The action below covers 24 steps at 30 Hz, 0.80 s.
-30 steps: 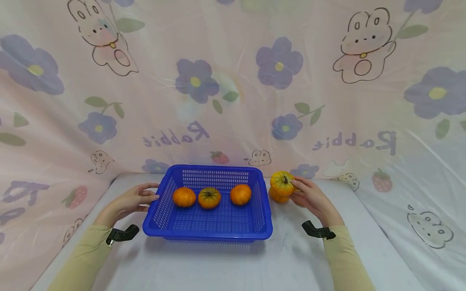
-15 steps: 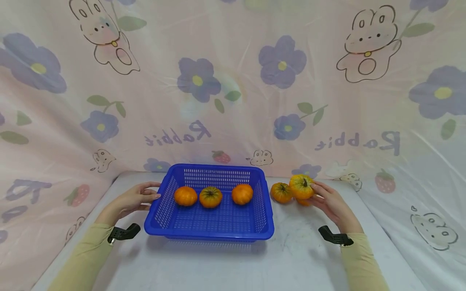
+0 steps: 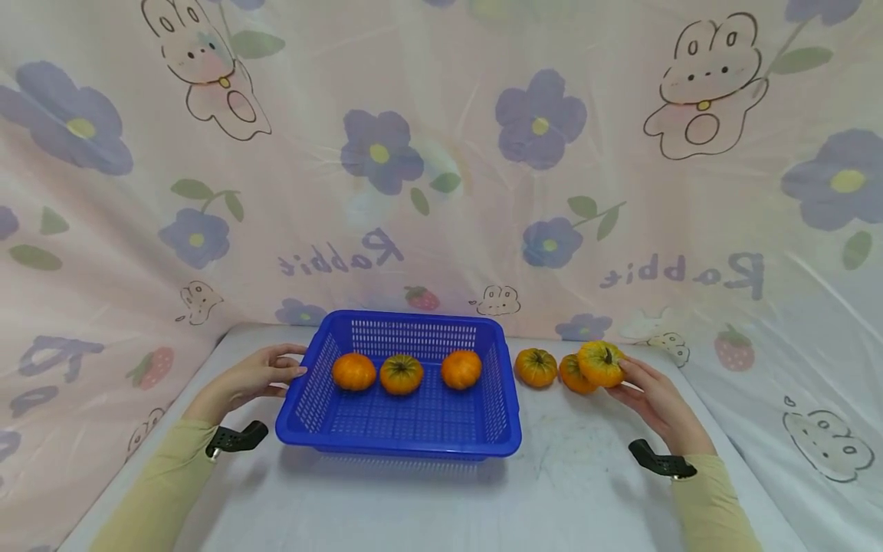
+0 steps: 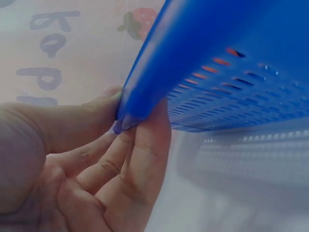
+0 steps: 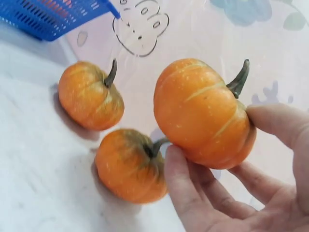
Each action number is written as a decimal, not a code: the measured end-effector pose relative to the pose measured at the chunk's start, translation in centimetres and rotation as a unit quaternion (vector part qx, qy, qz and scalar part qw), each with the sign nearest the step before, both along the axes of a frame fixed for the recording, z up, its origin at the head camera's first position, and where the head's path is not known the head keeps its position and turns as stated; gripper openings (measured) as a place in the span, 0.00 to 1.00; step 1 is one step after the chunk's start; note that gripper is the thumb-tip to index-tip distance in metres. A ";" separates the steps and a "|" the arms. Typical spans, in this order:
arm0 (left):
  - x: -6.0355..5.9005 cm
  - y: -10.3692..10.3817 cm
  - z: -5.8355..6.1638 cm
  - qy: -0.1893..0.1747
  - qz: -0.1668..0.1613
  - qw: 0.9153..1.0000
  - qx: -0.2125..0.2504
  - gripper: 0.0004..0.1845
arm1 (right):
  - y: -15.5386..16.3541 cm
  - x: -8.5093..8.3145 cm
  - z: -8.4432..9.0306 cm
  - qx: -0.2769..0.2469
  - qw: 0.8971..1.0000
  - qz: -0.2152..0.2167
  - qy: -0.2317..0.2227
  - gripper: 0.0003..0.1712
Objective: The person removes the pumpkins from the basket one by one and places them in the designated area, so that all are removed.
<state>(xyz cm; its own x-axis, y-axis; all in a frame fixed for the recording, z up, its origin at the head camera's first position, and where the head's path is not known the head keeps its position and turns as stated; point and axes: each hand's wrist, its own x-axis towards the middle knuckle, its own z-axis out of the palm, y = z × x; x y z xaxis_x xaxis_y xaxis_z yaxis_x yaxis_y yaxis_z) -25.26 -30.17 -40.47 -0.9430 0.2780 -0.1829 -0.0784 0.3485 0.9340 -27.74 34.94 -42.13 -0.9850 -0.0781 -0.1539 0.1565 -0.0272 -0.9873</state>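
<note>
My left hand (image 3: 251, 382) pinches the left rim of a blue plastic basket (image 3: 400, 445); in the left wrist view the thumb lies on one side of the rim and fingers on the other. Inside the basket sit three small orange pumpkins: a left one (image 3: 354, 372), a middle one (image 3: 402, 375) and a right one (image 3: 461, 369). My right hand (image 3: 655, 399) grips a yellow-orange pumpkin (image 5: 205, 113) with a dark stem between thumb and fingers. It appears held above the table, beside two other pumpkins, a nearer one (image 5: 131, 166) and a farther one (image 5: 91, 95).
The white table (image 3: 386, 506) carries the basket and the two loose pumpkins to its right. A curtain (image 3: 441, 199) printed with rabbits and flowers hangs behind and at both sides. Each wrist wears a black camera mount (image 3: 237, 439).
My right hand has moved right and slightly down with its pumpkin, from beside the basket past the two loose pumpkins, uncovering them. The left hand stays on the basket rim.
</note>
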 end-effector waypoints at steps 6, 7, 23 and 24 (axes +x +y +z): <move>-0.2 -0.3 -0.2 -0.008 -0.002 1.000 0.003 0.35 | 1.2 0.2 -0.7 -0.002 1.000 -0.006 -0.012 0.48; -0.2 -0.4 -0.2 -0.009 -0.004 1.000 0.005 0.35 | 1.4 0.2 -0.8 -0.004 1.000 -0.007 -0.013 0.48; -0.2 -0.5 0.2 -0.031 -0.011 0.999 0.031 0.35 | 4.4 -0.2 -2.3 -0.001 0.998 -0.039 -0.039 0.46; -0.2 -0.4 0.2 -0.032 -0.009 0.999 0.032 0.35 | 4.5 -0.2 -2.4 -0.004 0.998 -0.043 -0.042 0.46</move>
<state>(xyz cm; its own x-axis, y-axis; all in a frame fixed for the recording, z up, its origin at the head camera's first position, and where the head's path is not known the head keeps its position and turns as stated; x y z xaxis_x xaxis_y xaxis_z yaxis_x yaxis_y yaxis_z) -25.42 -30.59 -40.26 -0.9247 0.3081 -0.2235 -0.1325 0.2898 0.9479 -27.91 39.44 -44.52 -0.9719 0.0039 -0.2353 0.2348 -0.0510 -0.9707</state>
